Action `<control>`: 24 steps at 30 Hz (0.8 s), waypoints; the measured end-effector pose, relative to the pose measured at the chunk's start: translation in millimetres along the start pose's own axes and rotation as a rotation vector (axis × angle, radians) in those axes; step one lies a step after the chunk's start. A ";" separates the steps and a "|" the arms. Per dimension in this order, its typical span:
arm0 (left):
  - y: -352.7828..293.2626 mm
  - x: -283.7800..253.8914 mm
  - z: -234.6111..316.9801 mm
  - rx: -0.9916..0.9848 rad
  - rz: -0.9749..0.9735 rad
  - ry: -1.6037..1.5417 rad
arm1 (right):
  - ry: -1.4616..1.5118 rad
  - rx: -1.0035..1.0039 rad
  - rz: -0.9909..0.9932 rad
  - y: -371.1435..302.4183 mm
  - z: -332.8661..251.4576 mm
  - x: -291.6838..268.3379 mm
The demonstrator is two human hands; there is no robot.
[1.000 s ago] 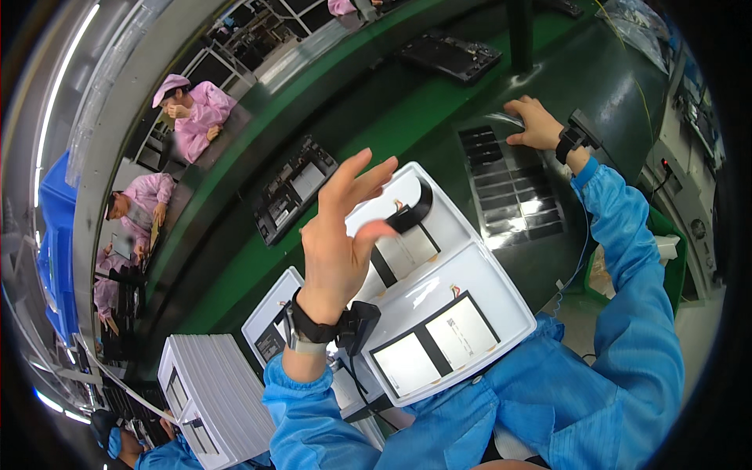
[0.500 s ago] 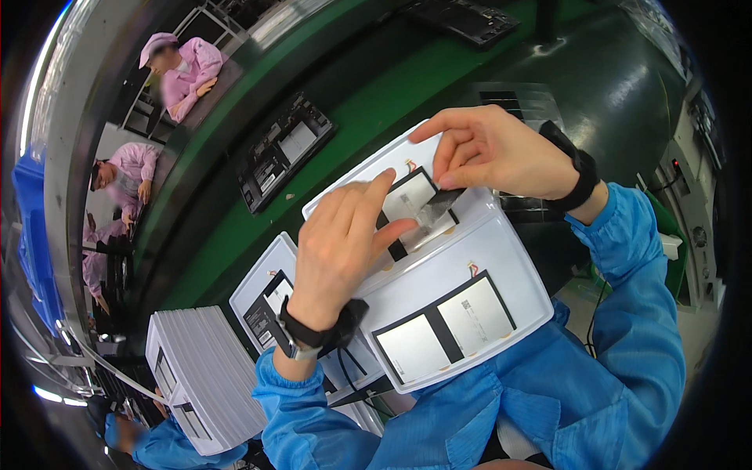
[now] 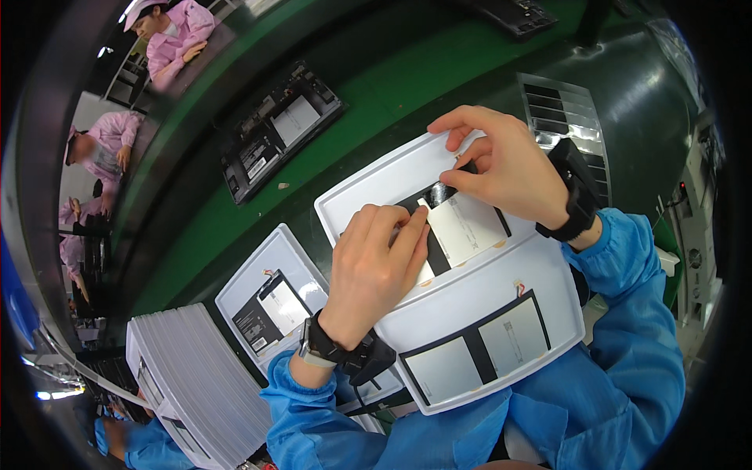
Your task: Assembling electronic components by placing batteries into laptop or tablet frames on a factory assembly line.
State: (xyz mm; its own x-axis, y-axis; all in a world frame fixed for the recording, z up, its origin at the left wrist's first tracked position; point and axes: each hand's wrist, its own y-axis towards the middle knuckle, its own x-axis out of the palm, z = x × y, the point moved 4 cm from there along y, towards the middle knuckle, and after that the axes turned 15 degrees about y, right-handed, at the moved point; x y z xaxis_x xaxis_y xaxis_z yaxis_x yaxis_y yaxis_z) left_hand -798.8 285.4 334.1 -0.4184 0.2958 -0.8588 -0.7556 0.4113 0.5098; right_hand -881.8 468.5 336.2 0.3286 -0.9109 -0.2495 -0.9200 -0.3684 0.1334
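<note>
A flat battery pack [image 3: 466, 231], with pale cells in a black frame, lies in the far half of a white plastic tray [image 3: 345, 192]. My right hand [image 3: 509, 160] pinches a glossy dark strip of film [image 3: 440, 194] between thumb and forefinger at the pack's far edge. My left hand [image 3: 376, 258] is closed, its fingertips drawn together on the pack beside the strip's lower end; whether they grip anything is hidden. A second battery pack [image 3: 479, 348] with a small coloured wire lead lies in the tray's near half.
Left of the tray, another white tray [image 3: 301, 254] holds a battery pack, beside a tall stack of white trays [image 3: 207, 376]. An opened device [image 3: 274, 137] rests on the green bench. A sheet of dark strips [image 3: 568, 117] lies at right. Several people in pink sit across.
The film strip now lies lower, against the pack's far edge. My left forefinger has curled in from a stretched position to touch the pack. The view has shifted slightly.
</note>
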 end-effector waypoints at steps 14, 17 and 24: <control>-0.9 6.8 -4.7 0.011 0.042 -0.023 | 0.201 0.054 0.123 -2.1 7.1 4.1; -0.2 7.1 -4.2 0.016 0.045 -0.039 | 0.215 0.066 0.116 -3.8 5.7 5.7; -0.6 7.7 -4.3 0.014 0.047 -0.041 | 0.145 0.012 0.153 -6.8 5.3 9.9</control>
State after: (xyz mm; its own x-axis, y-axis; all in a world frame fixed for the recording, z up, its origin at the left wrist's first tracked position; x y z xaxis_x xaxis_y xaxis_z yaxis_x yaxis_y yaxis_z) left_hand -803.7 283.7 327.0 -0.4321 0.3499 -0.8312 -0.7281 0.4084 0.5505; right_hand -873.5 462.9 327.8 0.2114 -0.9736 -0.0865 -0.9638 -0.2223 0.1475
